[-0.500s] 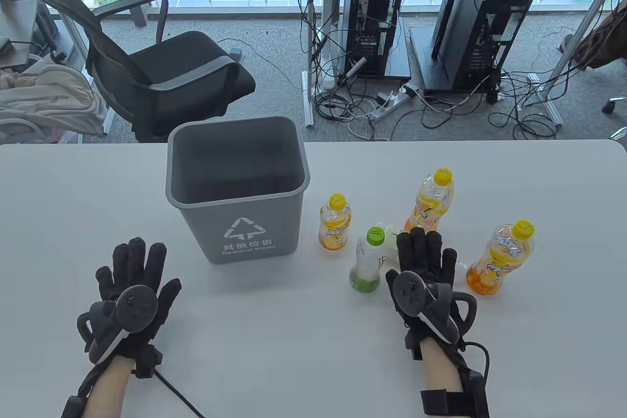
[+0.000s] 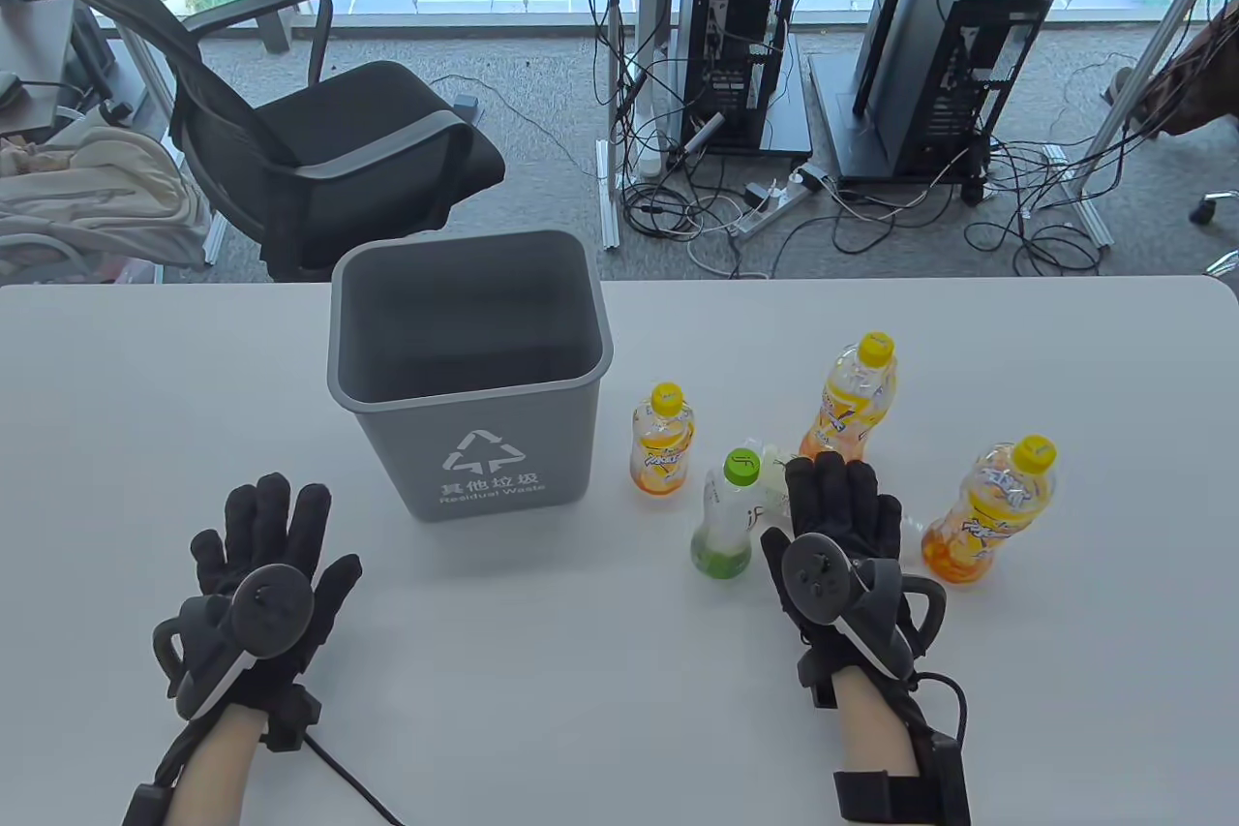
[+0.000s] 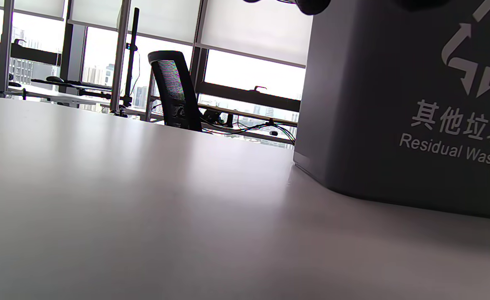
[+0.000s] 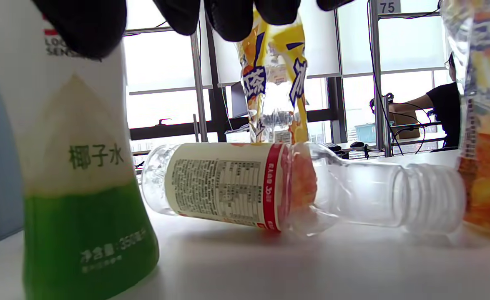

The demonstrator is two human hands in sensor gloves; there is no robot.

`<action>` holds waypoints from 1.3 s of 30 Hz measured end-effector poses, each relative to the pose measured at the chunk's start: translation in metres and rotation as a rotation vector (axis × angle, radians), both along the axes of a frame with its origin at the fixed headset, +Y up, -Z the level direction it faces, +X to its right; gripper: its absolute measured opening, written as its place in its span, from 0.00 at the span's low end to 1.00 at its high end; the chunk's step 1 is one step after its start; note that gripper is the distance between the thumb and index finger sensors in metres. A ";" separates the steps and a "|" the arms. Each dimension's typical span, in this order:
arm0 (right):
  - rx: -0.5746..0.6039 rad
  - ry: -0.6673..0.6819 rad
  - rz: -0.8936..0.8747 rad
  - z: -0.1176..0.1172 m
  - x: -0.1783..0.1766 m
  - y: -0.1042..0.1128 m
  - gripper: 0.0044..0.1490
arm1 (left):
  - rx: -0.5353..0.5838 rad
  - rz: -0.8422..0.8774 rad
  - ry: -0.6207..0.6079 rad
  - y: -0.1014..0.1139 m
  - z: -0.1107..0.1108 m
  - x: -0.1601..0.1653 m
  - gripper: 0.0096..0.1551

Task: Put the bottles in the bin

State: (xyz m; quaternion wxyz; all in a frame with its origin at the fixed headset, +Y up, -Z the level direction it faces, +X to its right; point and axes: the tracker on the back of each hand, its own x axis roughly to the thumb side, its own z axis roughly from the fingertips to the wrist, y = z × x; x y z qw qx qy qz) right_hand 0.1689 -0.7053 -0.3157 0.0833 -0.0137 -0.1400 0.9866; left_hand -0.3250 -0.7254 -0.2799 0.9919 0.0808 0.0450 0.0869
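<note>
A grey bin marked "Residual Waste" stands open on the white table. To its right stand a small orange bottle, a tall orange bottle, another orange bottle and a green-and-white bottle. A clear capless bottle lies on its side among them. My right hand hovers over it with fingers spread, holding nothing; its fingers hang above the lying bottle. My left hand is open, left of the bin and in front of it, and holds nothing.
The bin's wall fills the right of the left wrist view. An office chair stands beyond the table's far edge. The table's far edge lies behind the bottles.
Both hands have shifted very slightly to the right. Nothing was taken hold of and no bottle has moved.
</note>
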 end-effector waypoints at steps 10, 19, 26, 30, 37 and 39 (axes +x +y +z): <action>0.163 0.088 0.036 -0.008 -0.019 0.081 0.46 | -0.027 0.009 0.000 -0.003 -0.004 -0.002 0.47; -0.150 0.126 0.336 -0.044 -0.070 0.090 0.46 | -0.032 0.010 0.000 -0.005 -0.004 -0.002 0.47; -0.222 0.141 0.337 -0.051 -0.078 0.088 0.36 | -0.044 0.022 0.004 -0.005 -0.005 -0.003 0.47; -0.187 0.166 0.306 -0.048 -0.079 0.101 0.36 | -0.075 0.034 0.006 -0.006 -0.006 -0.006 0.47; -0.044 0.180 0.218 -0.031 -0.082 0.178 0.35 | -0.094 0.045 0.015 -0.007 -0.007 -0.009 0.48; 0.009 0.162 0.212 -0.026 -0.084 0.205 0.35 | -0.096 0.041 0.014 -0.008 -0.007 -0.009 0.48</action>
